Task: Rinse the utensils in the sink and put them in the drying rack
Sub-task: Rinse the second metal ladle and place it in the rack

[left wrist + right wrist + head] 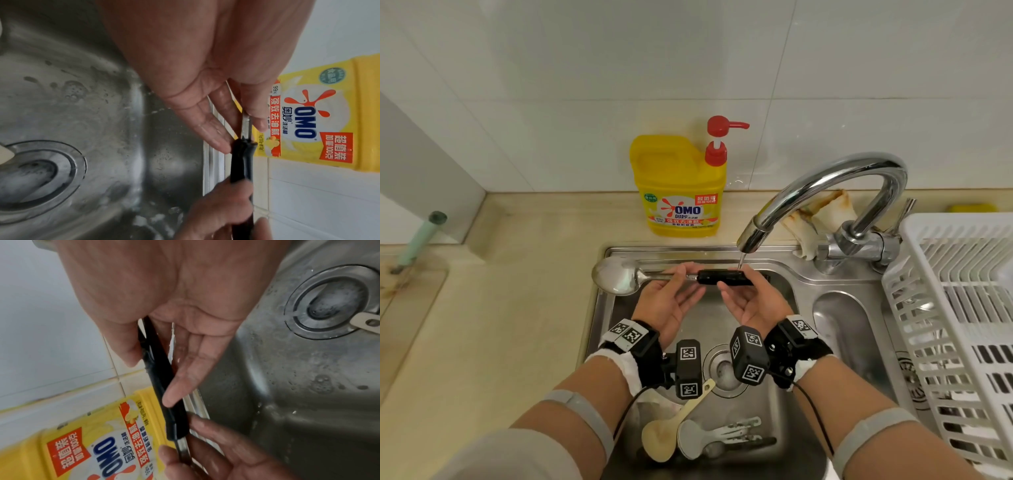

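Observation:
A large metal spoon with a black handle lies level over the back of the sink. A thin stream from the faucet falls on the handle. My left hand pinches the metal shaft just left of the handle; thumb and fingers meet on it in the left wrist view. My right hand holds the black handle between thumb and fingers. On the sink floor near me lie a beige rice paddle and several metal spoons. The white drying rack stands at the right.
A yellow detergent bottle with a red pump stands on the counter behind the sink. A crumpled cloth lies behind the faucet. The drain sits mid-sink below my wrists. A tiled wall is close behind.

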Demonstrator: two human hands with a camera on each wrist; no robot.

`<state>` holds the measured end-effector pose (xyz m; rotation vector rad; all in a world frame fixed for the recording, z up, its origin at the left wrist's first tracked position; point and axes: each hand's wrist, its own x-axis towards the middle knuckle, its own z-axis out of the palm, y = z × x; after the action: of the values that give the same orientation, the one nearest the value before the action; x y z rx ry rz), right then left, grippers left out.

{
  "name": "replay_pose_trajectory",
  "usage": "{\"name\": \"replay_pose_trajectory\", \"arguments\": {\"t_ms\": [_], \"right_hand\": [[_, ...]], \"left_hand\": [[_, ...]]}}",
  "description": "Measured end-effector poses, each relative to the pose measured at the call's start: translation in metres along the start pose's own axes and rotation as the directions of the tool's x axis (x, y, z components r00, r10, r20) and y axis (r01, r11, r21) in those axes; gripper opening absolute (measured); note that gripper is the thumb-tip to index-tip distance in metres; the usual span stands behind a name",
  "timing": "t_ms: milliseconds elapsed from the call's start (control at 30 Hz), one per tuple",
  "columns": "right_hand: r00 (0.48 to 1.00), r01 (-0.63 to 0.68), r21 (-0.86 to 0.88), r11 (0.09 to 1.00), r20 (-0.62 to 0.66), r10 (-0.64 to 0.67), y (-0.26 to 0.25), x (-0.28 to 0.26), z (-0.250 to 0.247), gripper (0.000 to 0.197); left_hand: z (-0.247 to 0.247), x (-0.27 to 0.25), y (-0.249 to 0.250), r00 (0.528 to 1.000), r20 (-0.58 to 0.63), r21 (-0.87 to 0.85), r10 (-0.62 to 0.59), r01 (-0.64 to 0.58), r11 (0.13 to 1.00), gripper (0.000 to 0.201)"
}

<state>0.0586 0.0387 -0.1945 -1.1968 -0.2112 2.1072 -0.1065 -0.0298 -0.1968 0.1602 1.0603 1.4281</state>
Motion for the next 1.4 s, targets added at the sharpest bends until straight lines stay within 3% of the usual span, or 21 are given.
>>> {"name": "replay_pose_trajectory", "arguments": {"t_ms": [100, 200, 333, 467, 600, 833, 1100, 1400], "right_hand": [[0.997, 0.059, -0.014, 0.998, -0.047, -0.059, -0.003, 0.004, -0.004, 0.028], [0.994, 0.106, -0.049, 0.993, -0.021, -0.107, -0.003, 0.006, -0.004, 0.020], [0.998, 0.060, -0.025, 0.998, -0.011, -0.061, -0.004, 0.008, -0.003, 0.019], [0.999, 0.052, -0.039, 0.998, -0.009, -0.053, -0.010, 0.004, -0.005, 0.020], [0.997, 0.074, -0.058, 0.996, -0.023, -0.076, -0.012, 0.003, -0.009, 0.017], [0.991, 0.133, -0.116, 0.984, -0.013, -0.135, -0.017, -0.002, -0.015, 0.037], [0.952, 0.304, -0.021, 0.952, -0.022, -0.305, -0.039, -0.014, -0.025, 0.013], [0.943, 0.317, 0.004, 0.948, -0.104, -0.315, -0.058, -0.014, -0.041, 0.025]], "left_hand": [[-0.002, 0.000, 0.005, 0.999, -0.016, -0.014, 0.034, -0.034, 0.999, 0.026], [-0.001, 0.002, 0.006, 0.998, -0.036, -0.030, 0.049, -0.050, 0.998, 0.034], [0.003, 0.005, 0.007, 0.996, -0.065, -0.091, 0.058, -0.064, 0.994, 0.034], [0.008, 0.007, 0.005, 0.998, -0.047, -0.108, 0.042, -0.047, 0.993, 0.017], [0.013, 0.010, 0.003, 1.000, -0.007, -0.095, 0.008, -0.009, 0.995, 0.028], [0.021, 0.013, -0.003, 0.998, 0.034, -0.113, -0.048, 0.052, 0.992, 0.034], [0.003, 0.014, -0.009, 0.990, -0.131, -0.185, -0.043, 0.018, 0.983, 0.036], [0.003, 0.025, -0.008, 0.972, -0.231, -0.060, 0.045, -0.061, 0.996, 0.030]]}}
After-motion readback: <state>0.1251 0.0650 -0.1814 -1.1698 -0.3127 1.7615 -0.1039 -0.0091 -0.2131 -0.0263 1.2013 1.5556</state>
